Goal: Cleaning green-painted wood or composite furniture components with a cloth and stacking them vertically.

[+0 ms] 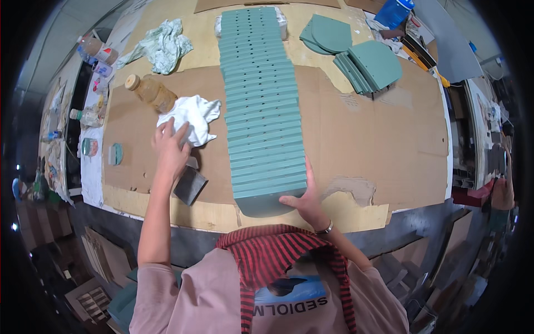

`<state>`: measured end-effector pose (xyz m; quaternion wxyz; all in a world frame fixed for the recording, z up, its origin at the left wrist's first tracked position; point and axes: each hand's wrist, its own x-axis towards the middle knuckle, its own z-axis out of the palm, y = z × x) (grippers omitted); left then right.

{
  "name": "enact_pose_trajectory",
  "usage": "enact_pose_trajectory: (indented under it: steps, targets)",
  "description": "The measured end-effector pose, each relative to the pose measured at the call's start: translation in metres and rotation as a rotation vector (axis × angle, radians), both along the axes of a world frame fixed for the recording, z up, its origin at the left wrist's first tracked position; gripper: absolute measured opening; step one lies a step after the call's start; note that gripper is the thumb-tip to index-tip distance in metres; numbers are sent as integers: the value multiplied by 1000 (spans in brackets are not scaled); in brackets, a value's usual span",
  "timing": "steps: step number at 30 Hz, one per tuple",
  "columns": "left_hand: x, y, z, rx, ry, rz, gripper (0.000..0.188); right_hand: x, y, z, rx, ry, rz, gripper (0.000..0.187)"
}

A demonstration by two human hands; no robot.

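Observation:
A long row of green panels (266, 133), rounded at one end and leaning on one another, runs from the table's near edge to its far side. My right hand (306, 199) grips the row's near right corner, thumb on the front face and fingers along the side. To the left, my left hand (170, 146) has its fingers apart over the lower edge of a crumpled white cloth (196, 118); its fingertips appear to touch it. Below that hand lies a dark rectangular block (191, 186). Behind the cloth is a bottle with yellowish contents (153, 94).
Cardboard (378, 133) covers much of the wooden table. More green panels (370, 67) lie at the far right, near a blue container (394, 13). A pale rag (162, 45) rests at the far left. Several bottles (99, 50) and a small jar (89, 147) line the left edge.

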<state>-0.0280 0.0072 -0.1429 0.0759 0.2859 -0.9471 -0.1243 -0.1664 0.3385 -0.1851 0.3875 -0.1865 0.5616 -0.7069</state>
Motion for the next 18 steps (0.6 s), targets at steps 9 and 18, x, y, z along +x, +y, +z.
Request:
enact_pose_trajectory:
  steps: [9, 18]
  targets:
    - [-22, 56, -1, 1099, 400, -11, 65, -36, -9, 7, -197, -24, -4, 92]
    - [-102, 69, 2, 1324, 640, -12, 82, -107, -103, 16, -61, 34, 38, 80]
